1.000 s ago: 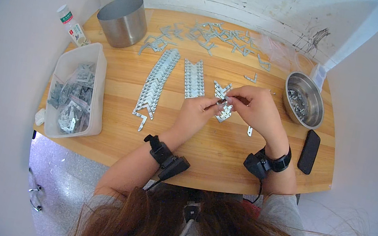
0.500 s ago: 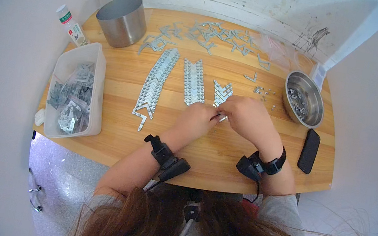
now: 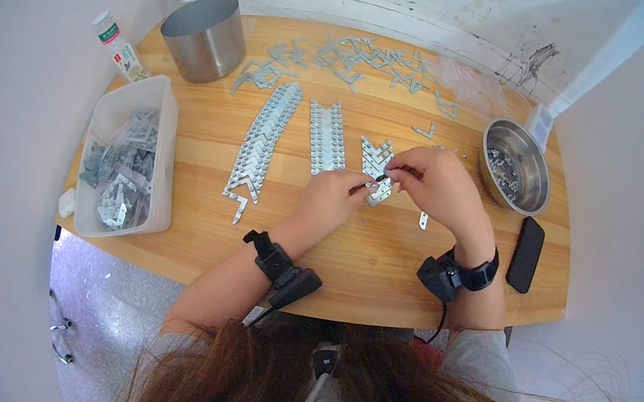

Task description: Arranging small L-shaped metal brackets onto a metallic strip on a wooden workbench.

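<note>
Just over a short row of nested L-shaped metal corner brackets (image 3: 378, 153), my two hands meet at the fingertips. My left hand (image 3: 332, 203) is closed, its thumb and forefinger pinching a small shiny metal piece (image 3: 371, 184) whose kind is too small to tell. My right hand (image 3: 435, 187) is closed too, fingertips pressed together around something small and dark. Under its palm a bracket end (image 3: 423, 219) pokes out; whether it is held or lies on the table I cannot tell. To the left stretch a long bracket row (image 3: 267, 138) and a middle bracket row (image 3: 327, 134), both studded with small round pieces.
Loose brackets (image 3: 370, 55) are scattered at the back of the wooden table (image 3: 286, 267). At right stand a steel bowl (image 3: 538, 193) of small parts and a black phone (image 3: 527, 254). At left are a plastic bin (image 3: 160, 209) of bagged brackets, a steel canister (image 3: 211, 40) and a bottle (image 3: 120, 47).
My right hand has lifted and turned slightly away from the left, uncovering the fingertips and more of the short row. A bracket end now shows beneath it.
</note>
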`<action>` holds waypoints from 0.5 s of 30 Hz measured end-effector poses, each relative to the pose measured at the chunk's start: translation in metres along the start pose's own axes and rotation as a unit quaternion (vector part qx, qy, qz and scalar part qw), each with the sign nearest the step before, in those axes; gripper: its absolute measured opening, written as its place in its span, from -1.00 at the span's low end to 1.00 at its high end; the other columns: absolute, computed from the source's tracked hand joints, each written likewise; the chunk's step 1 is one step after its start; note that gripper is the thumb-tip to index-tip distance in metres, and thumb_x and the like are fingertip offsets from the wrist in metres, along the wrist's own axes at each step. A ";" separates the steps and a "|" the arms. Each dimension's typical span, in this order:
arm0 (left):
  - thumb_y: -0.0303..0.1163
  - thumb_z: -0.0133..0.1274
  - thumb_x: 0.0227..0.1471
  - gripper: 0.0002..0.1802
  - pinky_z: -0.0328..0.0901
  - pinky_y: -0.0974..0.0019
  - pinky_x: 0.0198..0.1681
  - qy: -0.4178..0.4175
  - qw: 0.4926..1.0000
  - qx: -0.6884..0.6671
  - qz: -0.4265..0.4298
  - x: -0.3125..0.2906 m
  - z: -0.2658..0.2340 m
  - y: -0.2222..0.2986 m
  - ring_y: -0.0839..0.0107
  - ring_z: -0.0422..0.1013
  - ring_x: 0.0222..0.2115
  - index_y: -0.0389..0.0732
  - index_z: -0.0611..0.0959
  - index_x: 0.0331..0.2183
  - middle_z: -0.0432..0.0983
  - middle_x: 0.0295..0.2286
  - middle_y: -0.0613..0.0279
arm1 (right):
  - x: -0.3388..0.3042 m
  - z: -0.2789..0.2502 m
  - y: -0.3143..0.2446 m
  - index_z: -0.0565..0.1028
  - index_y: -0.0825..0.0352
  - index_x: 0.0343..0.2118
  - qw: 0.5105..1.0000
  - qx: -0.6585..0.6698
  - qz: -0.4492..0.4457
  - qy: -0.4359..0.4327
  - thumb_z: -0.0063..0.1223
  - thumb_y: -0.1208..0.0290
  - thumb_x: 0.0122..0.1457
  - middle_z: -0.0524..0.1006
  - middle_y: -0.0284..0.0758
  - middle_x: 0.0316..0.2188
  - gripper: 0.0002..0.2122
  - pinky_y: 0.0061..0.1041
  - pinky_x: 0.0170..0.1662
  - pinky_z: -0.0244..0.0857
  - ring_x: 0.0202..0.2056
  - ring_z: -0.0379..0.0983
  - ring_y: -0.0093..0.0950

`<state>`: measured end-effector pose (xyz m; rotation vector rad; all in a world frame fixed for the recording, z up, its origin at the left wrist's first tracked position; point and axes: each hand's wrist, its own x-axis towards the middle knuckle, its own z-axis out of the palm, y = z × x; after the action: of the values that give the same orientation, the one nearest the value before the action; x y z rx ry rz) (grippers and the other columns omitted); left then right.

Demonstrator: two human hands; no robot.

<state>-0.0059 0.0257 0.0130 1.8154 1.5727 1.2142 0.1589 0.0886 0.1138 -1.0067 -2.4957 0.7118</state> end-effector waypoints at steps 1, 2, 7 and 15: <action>-0.37 0.12 -0.04 -0.81 0.35 0.23 -0.42 -0.007 1.000 0.009 -0.009 0.000 -0.002 0.001 0.16 0.49 -0.51 -0.22 0.67 -0.33 0.55 -0.50 -0.01 | 0.001 0.002 -0.001 0.58 0.33 -0.40 1.000 0.001 0.000 0.000 0.05 0.47 0.01 0.56 -0.16 -0.47 -0.88 -0.32 -0.30 0.37 -0.39 0.50 -0.18; -0.38 0.14 -0.05 -0.79 0.36 0.33 -0.42 -0.015 1.000 0.019 -0.018 0.001 -0.003 0.001 0.26 0.51 -0.52 -0.23 0.67 -0.30 0.56 -0.49 -0.01 | 0.002 0.004 -0.001 0.58 0.33 -0.41 1.000 -0.010 -0.013 0.001 0.04 0.47 0.01 0.56 -0.15 -0.47 -0.88 -0.32 -0.31 0.37 -0.40 0.49 -0.18; -0.44 0.13 -0.03 -0.81 0.36 0.41 -0.39 0.002 0.992 -0.098 -0.081 0.000 -0.002 0.003 0.45 0.51 -0.49 -0.30 0.67 -0.31 0.60 -0.49 0.09 | 0.000 0.001 -0.003 0.58 0.33 -0.40 0.999 0.021 -0.010 0.036 0.06 0.48 0.01 0.55 -0.15 -0.48 -0.88 -0.37 -0.35 0.37 -0.44 0.50 -0.21; -0.44 0.16 -0.04 -0.82 0.35 0.47 -0.38 0.008 0.976 -0.192 -0.101 0.001 -0.006 0.008 0.56 0.49 -0.49 -0.31 0.68 -0.35 0.61 -0.51 0.17 | -0.004 -0.003 -0.004 0.58 0.37 -0.39 0.990 0.136 0.019 0.027 0.13 0.48 0.02 0.56 -0.18 -0.54 -0.89 -0.49 -0.41 0.36 -0.52 0.51 -0.41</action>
<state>-0.0062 0.0229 0.0229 1.3715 1.3759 1.3295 0.1612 0.0846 0.1180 -0.9600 -2.2608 0.9912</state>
